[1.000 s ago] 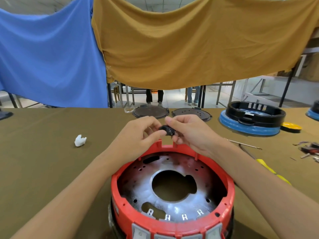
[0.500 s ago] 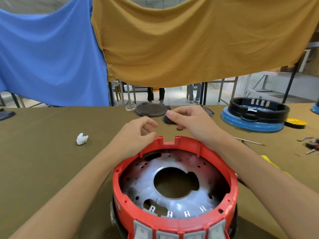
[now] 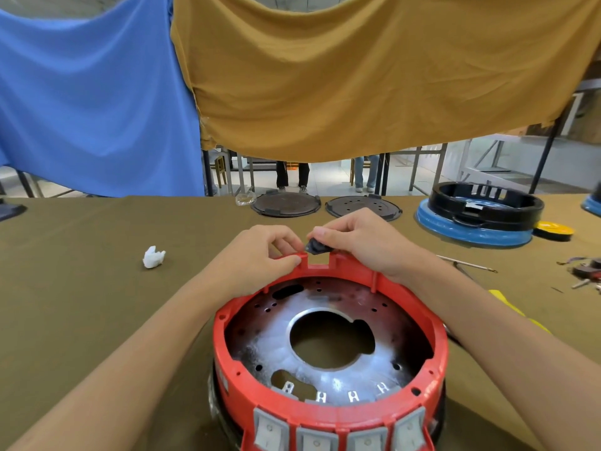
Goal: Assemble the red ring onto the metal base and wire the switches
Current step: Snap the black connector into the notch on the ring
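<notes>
Nearest, at 6 o'clock, the red ring (image 3: 330, 415) already sits on the metal base (image 3: 279, 340), with four grey switches (image 3: 338, 436) along its near wall and four small metal tabs (image 3: 335, 393) just inside them; no wires show anywhere, so the wiring looks not yet begun. At the ring's far rim, 12 o'clock, is a square notch (image 3: 318, 260). The left hand (image 3: 260, 255) grips the rim just left of that notch, thumb on the edge. The right hand (image 3: 361, 242) pinches a small black part (image 3: 314, 247) just above the notch, tilted, whether touching the rim or not I cannot tell. The likely trouble is here: the part looks canted, and pressed in that way it could jam askew or slip from the fingertips and drop through the base's centre hole (image 3: 331, 340). A hard push at the far rim might also tip or shift the ring if it is only resting on the base. Beyond, on the tabletop (image 3: 81, 304), a white scrap (image 3: 153, 257) lies at 10 o'clock, two dark discs (image 3: 325, 206) at 12, and a black-and-blue assembly (image 3: 478, 213) at 2, well apart.
</notes>
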### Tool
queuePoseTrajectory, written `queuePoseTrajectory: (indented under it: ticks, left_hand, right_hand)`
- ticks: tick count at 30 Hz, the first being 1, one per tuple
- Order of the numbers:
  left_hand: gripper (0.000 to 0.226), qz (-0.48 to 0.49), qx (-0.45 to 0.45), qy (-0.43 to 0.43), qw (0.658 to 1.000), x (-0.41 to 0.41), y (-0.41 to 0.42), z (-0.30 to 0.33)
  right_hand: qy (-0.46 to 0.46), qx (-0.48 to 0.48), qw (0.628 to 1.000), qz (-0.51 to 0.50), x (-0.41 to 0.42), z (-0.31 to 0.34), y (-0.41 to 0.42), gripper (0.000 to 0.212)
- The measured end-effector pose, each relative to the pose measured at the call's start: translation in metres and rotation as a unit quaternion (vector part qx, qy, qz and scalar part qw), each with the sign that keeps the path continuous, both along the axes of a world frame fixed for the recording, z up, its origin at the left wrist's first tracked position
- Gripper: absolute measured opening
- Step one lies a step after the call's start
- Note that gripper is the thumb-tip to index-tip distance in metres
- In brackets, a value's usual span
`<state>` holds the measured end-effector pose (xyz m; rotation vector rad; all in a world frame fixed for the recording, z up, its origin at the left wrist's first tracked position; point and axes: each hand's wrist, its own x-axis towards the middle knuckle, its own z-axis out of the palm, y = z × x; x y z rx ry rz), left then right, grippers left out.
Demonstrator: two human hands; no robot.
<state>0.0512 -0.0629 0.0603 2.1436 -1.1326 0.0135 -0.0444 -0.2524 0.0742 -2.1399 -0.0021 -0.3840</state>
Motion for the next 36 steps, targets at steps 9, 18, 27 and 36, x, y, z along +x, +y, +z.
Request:
queuePoseTrajectory:
  ticks: [9,18,27,36]
  left_hand:
    - [0.016,-0.004,-0.005,-0.006,1.000,0.0003,0.0002,-0.0006]
    - [0.014,-0.002,-0.005,-0.010,1.000,0.0014,0.0007,-0.0020]
    - [0.013,-0.007,-0.007,-0.014,1.000,-0.0006,0.0008,-0.0010]
    - [0.011,-0.004,0.000,-0.011,1.000,0.0005,0.0004,-0.0016]
  right_hand:
    - [-0.004,-0.037,0.999,0.000,0.0010,-0.0004,0.0028,0.015]
    - [-0.015,-0.033,0.999,0.007,0.0036,-0.0020,-0.0001,0.011]
    - [-0.033,-0.033,0.999,-0.024,0.0033,-0.0020,-0.0003,0.003]
    - [-0.034,-0.041,0.998,-0.033,0.0018,-0.0007,0.0020,0.002]
